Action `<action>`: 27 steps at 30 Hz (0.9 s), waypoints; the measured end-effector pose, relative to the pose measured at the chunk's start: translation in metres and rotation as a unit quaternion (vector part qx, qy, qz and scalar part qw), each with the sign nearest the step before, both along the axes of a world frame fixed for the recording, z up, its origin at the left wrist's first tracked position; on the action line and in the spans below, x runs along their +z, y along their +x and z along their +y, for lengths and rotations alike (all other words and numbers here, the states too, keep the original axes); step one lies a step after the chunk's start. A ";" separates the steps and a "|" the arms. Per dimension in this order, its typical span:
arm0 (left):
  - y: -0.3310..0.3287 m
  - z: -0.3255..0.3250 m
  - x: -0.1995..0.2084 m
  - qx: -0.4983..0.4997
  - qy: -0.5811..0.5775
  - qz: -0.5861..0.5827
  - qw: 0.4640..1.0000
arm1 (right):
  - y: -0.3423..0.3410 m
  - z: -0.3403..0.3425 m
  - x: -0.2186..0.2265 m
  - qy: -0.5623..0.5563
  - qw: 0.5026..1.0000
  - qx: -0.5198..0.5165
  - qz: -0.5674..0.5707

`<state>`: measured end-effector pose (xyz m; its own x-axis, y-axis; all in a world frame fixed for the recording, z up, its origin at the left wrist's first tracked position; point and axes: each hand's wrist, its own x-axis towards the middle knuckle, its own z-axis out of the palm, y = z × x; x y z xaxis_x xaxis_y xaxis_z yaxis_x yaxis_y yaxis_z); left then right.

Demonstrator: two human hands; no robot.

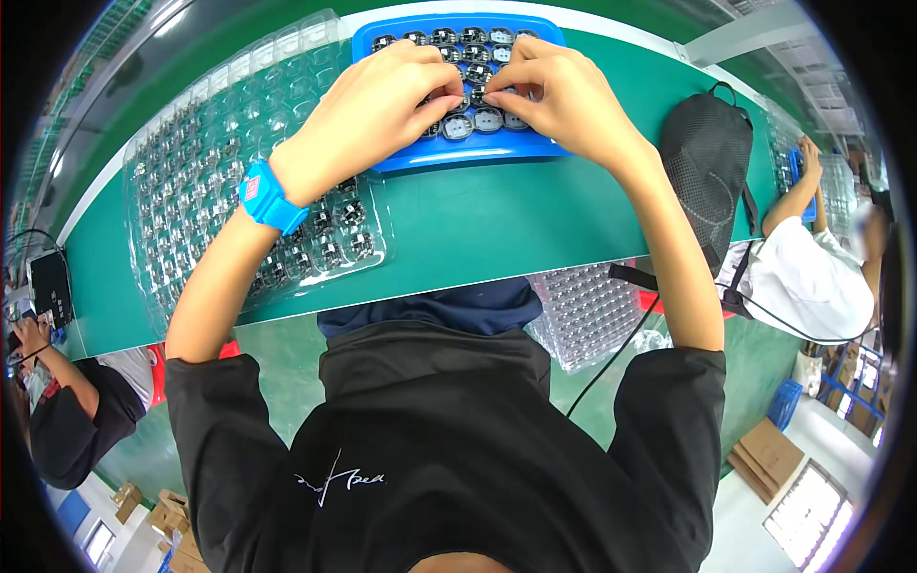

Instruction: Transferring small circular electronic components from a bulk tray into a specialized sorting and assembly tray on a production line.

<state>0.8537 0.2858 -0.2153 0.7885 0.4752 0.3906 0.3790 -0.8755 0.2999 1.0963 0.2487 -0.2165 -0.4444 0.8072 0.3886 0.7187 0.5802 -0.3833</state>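
Observation:
A blue tray (458, 156) lies at the far middle of the table. Several small rounded parts (458, 127), clear-cased with black or pale insides, sit in rows in it. My left hand (396, 95) reaches over the tray's left half, thumb and index finger pinched together; what lies between them is too small to make out. From the right, my right hand (564, 100) comes in over the tray, its thumb and index finger closed on a small black-and-clear part (479, 95). The two sets of fingertips are close together. My hands cover some of the parts.
A clear blister tray (315, 279) with many small black parts covers the green table's left side, partly under my left forearm. A black mesh bag (705, 158) lies right of my right arm. Below the table edge is another clear tray (583, 310). People work at both sides.

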 end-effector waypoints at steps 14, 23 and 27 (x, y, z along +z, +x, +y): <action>0.005 -0.012 0.004 0.036 0.047 0.002 0.998 | -0.009 -0.010 0.025 -0.056 0.998 -0.009 -0.026; 0.008 -0.015 0.002 0.041 0.114 0.018 0.993 | -0.010 -0.011 0.027 -0.066 0.997 -0.009 -0.037; 0.007 -0.017 0.013 0.019 0.085 0.056 0.995 | -0.009 -0.011 0.030 -0.062 0.997 -0.006 -0.053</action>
